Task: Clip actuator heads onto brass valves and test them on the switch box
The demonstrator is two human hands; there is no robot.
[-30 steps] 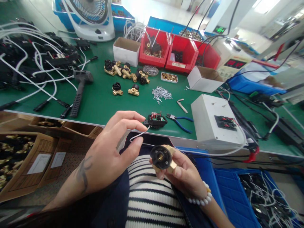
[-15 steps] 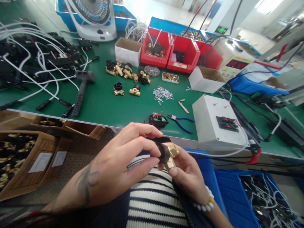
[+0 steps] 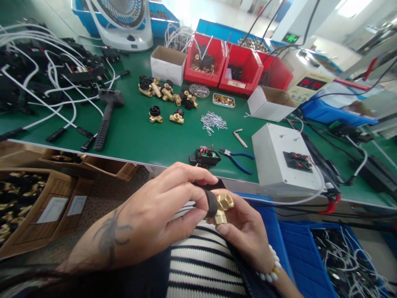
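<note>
- I'm watching the left hand (image 3: 164, 207) pinching a black cap (image 3: 212, 203) between its thumb and bent fingers; just where the tips are pressing is hidden behind the cap's near side.
- The right hand (image 3: 248, 221) is gripping the brass fitting (image 3: 221, 216) joined to that cap, its thumb lying along the lower end and its fingers curling behind.
- So the piece is sitting between the two hands, above the lap and off the table (image 3: 149, 142), its open brass end facing up and away from the left palm.
- Its brass is looking dense and stiff to me, probably weighty for its size and a little slick on the polished faces; I'm not expecting it to break easily.
- The flat-sided body is offering the right hand the surest hold, while the cap's rim is suiting a light fingertip grip from the left.
- Just beyond the left fingertips, an open black housing (image 3: 206, 158) is showing its wires; blue-handled pliers (image 3: 237, 159) are lying ahead of the right hand.
</note>
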